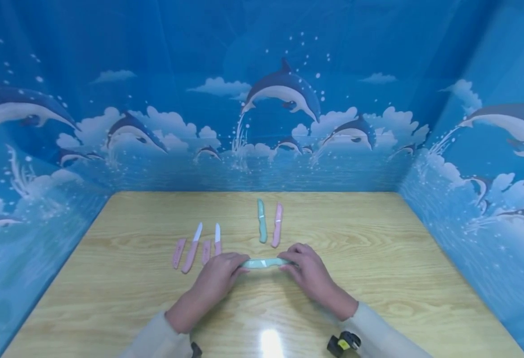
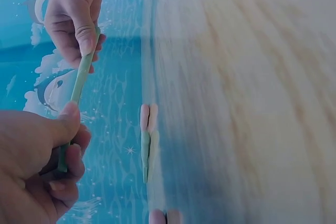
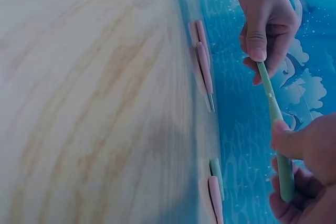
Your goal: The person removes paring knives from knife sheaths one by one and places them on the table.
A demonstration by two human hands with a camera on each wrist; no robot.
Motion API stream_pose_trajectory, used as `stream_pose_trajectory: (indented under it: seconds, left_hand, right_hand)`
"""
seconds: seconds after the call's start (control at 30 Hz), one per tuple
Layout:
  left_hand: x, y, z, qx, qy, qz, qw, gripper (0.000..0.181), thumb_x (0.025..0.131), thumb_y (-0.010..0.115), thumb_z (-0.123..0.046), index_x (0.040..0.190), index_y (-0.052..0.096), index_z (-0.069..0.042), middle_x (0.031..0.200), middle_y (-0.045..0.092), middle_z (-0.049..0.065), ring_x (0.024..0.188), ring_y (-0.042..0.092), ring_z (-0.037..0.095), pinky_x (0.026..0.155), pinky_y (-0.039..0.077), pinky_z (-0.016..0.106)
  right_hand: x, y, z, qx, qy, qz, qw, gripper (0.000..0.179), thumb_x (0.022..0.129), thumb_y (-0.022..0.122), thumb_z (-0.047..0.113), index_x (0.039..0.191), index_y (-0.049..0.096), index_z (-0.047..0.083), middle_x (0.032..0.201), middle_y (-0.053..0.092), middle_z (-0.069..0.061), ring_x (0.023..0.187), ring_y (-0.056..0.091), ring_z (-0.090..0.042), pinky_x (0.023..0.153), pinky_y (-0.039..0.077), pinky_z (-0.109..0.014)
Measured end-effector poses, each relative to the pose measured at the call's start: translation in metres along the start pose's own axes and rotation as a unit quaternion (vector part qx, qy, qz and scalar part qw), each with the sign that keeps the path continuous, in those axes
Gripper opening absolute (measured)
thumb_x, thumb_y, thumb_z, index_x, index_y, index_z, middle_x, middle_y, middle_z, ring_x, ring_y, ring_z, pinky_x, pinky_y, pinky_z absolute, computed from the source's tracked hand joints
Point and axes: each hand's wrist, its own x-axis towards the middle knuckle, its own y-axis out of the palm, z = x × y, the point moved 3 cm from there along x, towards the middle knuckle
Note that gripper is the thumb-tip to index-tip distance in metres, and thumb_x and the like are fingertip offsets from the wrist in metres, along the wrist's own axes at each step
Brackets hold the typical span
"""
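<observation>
A light green sheathed knife [image 1: 266, 263] is held level between both hands over the table, in front of the person. My left hand [image 1: 219, 276] pinches its left, sheathed end between thumb and fingers. At the other end, my right hand [image 1: 308, 271] grips the handle. In the left wrist view the green knife [image 2: 81, 80] runs from one hand to the other, its ends partly covered by fingers. The right wrist view shows the thumb of the right hand [image 3: 310, 156] pressed along the green handle [image 3: 285, 179].
Further back on the wooden table [image 1: 356, 223] lie another green sheathed knife [image 1: 262, 228] and a pink sheathed knife [image 1: 277, 224]. Left of them are two pink-handled knives with bare white blades [image 1: 192, 253] [image 1: 218, 238] and two pink sheaths [image 1: 179, 253] [image 1: 206, 251]. Dolphin-printed cloth [image 1: 176, 164] surrounds the table.
</observation>
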Motion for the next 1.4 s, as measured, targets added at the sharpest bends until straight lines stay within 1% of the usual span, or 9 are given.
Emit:
stream_pose_trajectory:
  seconds: [0.13, 0.33, 0.5, 0.57, 0.73, 0.93, 1.17, 1.33, 1.4]
  left_hand:
    - [-0.0006, 0.0001, 0.0000, 0.000, -0.008, 0.002, 1.0000, 0.021, 0.085, 0.073, -0.021, 0.102, 0.071, -0.008, 0.094, 0.074, 0.007, 0.084, 0.071, 0.020, 0.076, 0.059, 0.031]
    - [0.0006, 0.0007, -0.0012, 0.006, 0.003, -0.003, 1.0000, 0.022, 0.084, 0.073, -0.019, 0.103, 0.071, -0.008, 0.097, 0.074, 0.007, 0.088, 0.070, 0.019, 0.079, 0.059, 0.031]
    - [-0.0001, -0.0001, -0.0017, 0.010, -0.012, 0.000, 0.9999, 0.021, 0.085, 0.073, -0.020, 0.102, 0.071, -0.008, 0.093, 0.074, 0.007, 0.085, 0.071, 0.018, 0.076, 0.059, 0.030]
    - [-0.0001, -0.0005, -0.0022, 0.011, -0.015, 0.001, 0.9998, 0.022, 0.085, 0.073, -0.020, 0.103, 0.071, -0.008, 0.094, 0.074, 0.008, 0.086, 0.071, 0.019, 0.076, 0.059, 0.030]
    - [0.0013, -0.0007, -0.0030, 0.008, -0.007, -0.002, 0.9999, 0.023, 0.084, 0.073, -0.020, 0.103, 0.071, -0.007, 0.097, 0.074, 0.008, 0.089, 0.071, 0.020, 0.079, 0.059, 0.030]
    - [0.0013, -0.0009, -0.0030, 0.017, -0.025, -0.003, 0.9995, 0.022, 0.085, 0.072, -0.020, 0.102, 0.071, -0.007, 0.093, 0.074, 0.008, 0.084, 0.071, 0.018, 0.075, 0.059, 0.029]
    - [0.0026, -0.0024, -0.0044, 0.012, -0.019, -0.004, 0.9997, 0.022, 0.084, 0.073, -0.018, 0.102, 0.071, -0.006, 0.097, 0.074, 0.009, 0.087, 0.071, 0.020, 0.078, 0.059, 0.030]
    - [0.0029, -0.0036, -0.0040, 0.020, -0.035, -0.004, 0.9992, 0.020, 0.084, 0.073, -0.018, 0.101, 0.071, -0.007, 0.092, 0.074, 0.008, 0.082, 0.071, 0.018, 0.074, 0.059, 0.029]
    - [0.0034, -0.0032, -0.0038, 0.019, -0.030, -0.003, 0.9994, 0.019, 0.084, 0.073, -0.018, 0.101, 0.071, -0.008, 0.091, 0.074, 0.007, 0.082, 0.070, 0.017, 0.073, 0.059, 0.028]
  right_hand:
    - [-0.0020, 0.0010, -0.0006, -0.003, 0.012, -0.007, 0.9999, 0.022, 0.080, 0.078, 0.014, 0.101, 0.074, 0.009, 0.087, 0.060, 0.007, 0.080, 0.052, -0.006, 0.068, 0.049, -0.022]
    - [-0.0013, 0.0008, 0.0000, -0.012, -0.007, -0.026, 0.9995, 0.023, 0.078, 0.079, 0.010, 0.100, 0.074, 0.010, 0.089, 0.061, 0.005, 0.082, 0.054, -0.008, 0.070, 0.051, -0.024]
    - [-0.0022, 0.0008, -0.0001, -0.011, 0.014, -0.017, 0.9997, 0.023, 0.079, 0.078, 0.012, 0.101, 0.073, 0.009, 0.090, 0.062, 0.004, 0.084, 0.055, -0.010, 0.073, 0.051, -0.026]
    - [-0.0025, 0.0009, 0.0001, -0.011, 0.019, -0.013, 0.9997, 0.023, 0.080, 0.078, 0.012, 0.102, 0.073, 0.009, 0.090, 0.062, 0.004, 0.084, 0.055, -0.010, 0.073, 0.051, -0.027]
    - [-0.0016, 0.0008, 0.0004, -0.016, 0.016, -0.024, 0.9995, 0.024, 0.078, 0.079, 0.010, 0.102, 0.074, 0.010, 0.089, 0.062, 0.004, 0.083, 0.055, -0.009, 0.072, 0.051, -0.026]
    - [-0.0017, 0.0012, -0.0001, -0.015, 0.027, -0.028, 0.9991, 0.022, 0.079, 0.079, 0.013, 0.101, 0.074, 0.011, 0.088, 0.062, 0.006, 0.082, 0.054, -0.008, 0.071, 0.051, -0.025]
    - [-0.0002, -0.0012, 0.0008, -0.013, 0.036, -0.027, 0.9989, 0.023, 0.080, 0.078, 0.013, 0.102, 0.074, 0.011, 0.089, 0.063, 0.006, 0.084, 0.055, -0.009, 0.073, 0.051, -0.027]
    - [0.0002, -0.0024, 0.0016, -0.016, 0.039, -0.025, 0.9988, 0.023, 0.080, 0.078, 0.013, 0.102, 0.074, 0.010, 0.089, 0.064, 0.004, 0.084, 0.056, -0.010, 0.072, 0.051, -0.027]
    - [0.0005, -0.0029, 0.0015, -0.017, 0.042, -0.025, 0.9987, 0.023, 0.079, 0.078, 0.013, 0.102, 0.074, 0.011, 0.089, 0.064, 0.004, 0.084, 0.056, -0.010, 0.072, 0.052, -0.027]
